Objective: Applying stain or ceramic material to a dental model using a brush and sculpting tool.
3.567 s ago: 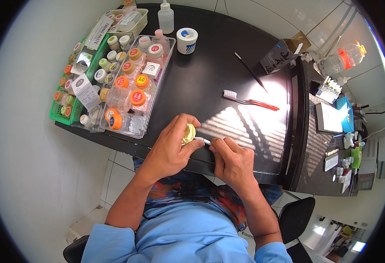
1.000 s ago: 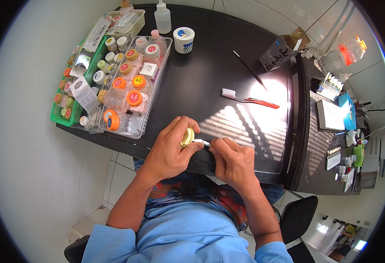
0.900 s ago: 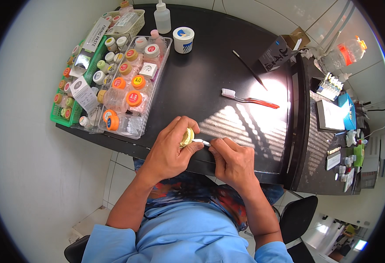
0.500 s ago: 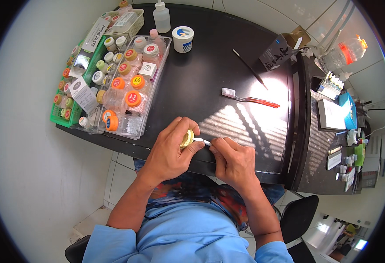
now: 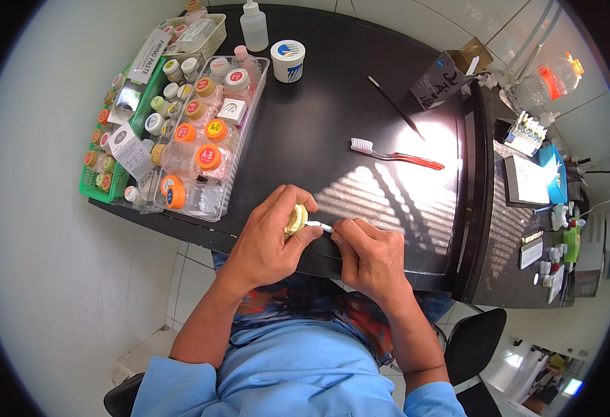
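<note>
My left hand (image 5: 270, 243) is closed around a pale yellow dental cast (image 5: 296, 217) near the front edge of the black desk (image 5: 305, 111). My right hand (image 5: 371, 254) grips a slim white tool (image 5: 323, 226), its tip at the cast and close to my left thumb. Whether the tip touches the cast is hard to make out. Beyond my hands a red-and-grey toothbrush (image 5: 395, 156) lies on the desk, with a dark thin stick (image 5: 396, 108) behind it.
At left stand clear (image 5: 218, 174), green (image 5: 114, 185) and cream (image 5: 214, 38) trays of jars. A white tub (image 5: 287, 61), squeeze bottle (image 5: 254, 28) and dark box (image 5: 435, 81) stand farther back. A side counter (image 5: 499, 243) holds assorted items; black chair (image 5: 475, 340) at right.
My hands stay in much the same pose, with the white tool at the cast shifting only very slightly. The desk items appear slightly higher and farther left in view.
</note>
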The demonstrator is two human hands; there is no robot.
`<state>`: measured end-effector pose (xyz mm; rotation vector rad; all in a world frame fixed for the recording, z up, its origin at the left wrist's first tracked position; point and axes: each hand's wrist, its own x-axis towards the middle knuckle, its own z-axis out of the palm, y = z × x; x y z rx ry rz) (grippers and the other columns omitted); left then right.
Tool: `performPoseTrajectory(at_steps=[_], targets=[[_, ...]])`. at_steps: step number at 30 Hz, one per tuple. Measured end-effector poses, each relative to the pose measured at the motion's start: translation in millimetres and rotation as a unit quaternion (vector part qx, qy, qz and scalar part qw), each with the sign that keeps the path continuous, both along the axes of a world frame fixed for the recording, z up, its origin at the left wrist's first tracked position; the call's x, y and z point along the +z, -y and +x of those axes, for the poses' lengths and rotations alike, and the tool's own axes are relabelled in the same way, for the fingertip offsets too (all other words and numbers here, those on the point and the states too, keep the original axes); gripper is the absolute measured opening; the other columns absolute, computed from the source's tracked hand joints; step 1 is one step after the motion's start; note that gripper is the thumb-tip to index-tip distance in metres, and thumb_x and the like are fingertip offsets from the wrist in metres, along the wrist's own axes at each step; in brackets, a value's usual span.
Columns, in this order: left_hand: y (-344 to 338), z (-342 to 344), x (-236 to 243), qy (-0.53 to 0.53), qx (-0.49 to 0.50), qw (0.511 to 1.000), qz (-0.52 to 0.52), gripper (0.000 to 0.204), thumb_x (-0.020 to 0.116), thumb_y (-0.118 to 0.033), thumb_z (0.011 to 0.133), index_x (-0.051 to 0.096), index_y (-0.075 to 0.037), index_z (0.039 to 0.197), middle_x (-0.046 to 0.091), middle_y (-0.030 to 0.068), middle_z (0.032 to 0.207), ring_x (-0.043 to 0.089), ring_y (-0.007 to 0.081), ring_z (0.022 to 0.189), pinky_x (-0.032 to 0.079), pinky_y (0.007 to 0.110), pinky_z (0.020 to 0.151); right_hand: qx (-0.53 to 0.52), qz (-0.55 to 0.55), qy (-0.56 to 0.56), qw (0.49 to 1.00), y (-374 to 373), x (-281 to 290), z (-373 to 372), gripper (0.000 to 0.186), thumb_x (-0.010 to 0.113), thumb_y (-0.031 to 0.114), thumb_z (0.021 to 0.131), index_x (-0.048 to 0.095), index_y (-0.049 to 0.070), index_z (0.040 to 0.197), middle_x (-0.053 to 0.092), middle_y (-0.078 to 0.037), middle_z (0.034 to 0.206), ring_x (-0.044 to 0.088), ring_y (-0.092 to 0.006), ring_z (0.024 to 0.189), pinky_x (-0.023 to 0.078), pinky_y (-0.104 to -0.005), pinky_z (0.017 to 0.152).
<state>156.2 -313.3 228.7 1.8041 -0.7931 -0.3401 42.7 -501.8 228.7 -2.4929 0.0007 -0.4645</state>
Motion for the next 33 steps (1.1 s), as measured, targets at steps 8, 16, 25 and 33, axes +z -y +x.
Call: performPoseTrajectory(at_steps=[8, 16, 25, 33], targets=[[1.1, -0.2, 0.5, 0.009, 0.001, 1.0, -0.002, 0.026, 0.082, -0.008, 0.097, 0.063, -0.003, 0.113, 0.065, 0.0108, 0.102, 0.065, 0.0222, 0.083, 0.052, 0.036, 0.077, 0.002, 0.005, 0.004, 1.0, 0.2, 0.9, 0.6, 0.009, 0.078, 0.009, 0.096, 0.072, 0.015, 0.096, 0.065, -0.005, 0.074, 0.064, -0.0315, 0.055, 0.045, -0.0433, 0.05], [1.8, -1.7, -2.5, 0.012, 0.005, 1.0, -0.011, 0.027, 0.082, -0.008, 0.098, 0.063, -0.002, 0.116, 0.066, 0.0111, 0.104, 0.065, 0.0215, 0.084, 0.052, 0.035, 0.077, -0.002, 0.002, 0.005, 1.0, 0.6, -2.0, 0.0, 0.008, 0.078, 0.01, 0.097, 0.072, 0.015, 0.096, 0.065, -0.005, 0.074, 0.064, -0.031, 0.055, 0.045, -0.0431, 0.049], [-0.4, -0.4, 1.6, 0.001, -0.004, 1.0, 0.006, 0.029, 0.082, -0.009, 0.098, 0.062, -0.003, 0.118, 0.067, 0.0107, 0.107, 0.066, 0.021, 0.086, 0.052, 0.035, 0.078, 0.007, 0.005, -0.001, 1.0, 0.9, -0.4, -0.1, 0.008, 0.078, 0.01, 0.097, 0.072, 0.015, 0.097, 0.065, -0.004, 0.074, 0.064, -0.0305, 0.055, 0.045, -0.0429, 0.049], [1.4, -0.6, 0.3, 0.005, 0.0, 1.0, -0.002, 0.024, 0.081, -0.008, 0.098, 0.063, -0.003, 0.113, 0.066, 0.0106, 0.102, 0.066, 0.0216, 0.084, 0.052, 0.035, 0.077, 0.0, 0.007, 0.011, 1.0, 0.3, -1.9, 0.6, 0.009, 0.079, 0.009, 0.096, 0.072, 0.015, 0.096, 0.064, -0.005, 0.074, 0.064, -0.031, 0.054, 0.045, -0.0432, 0.049]])
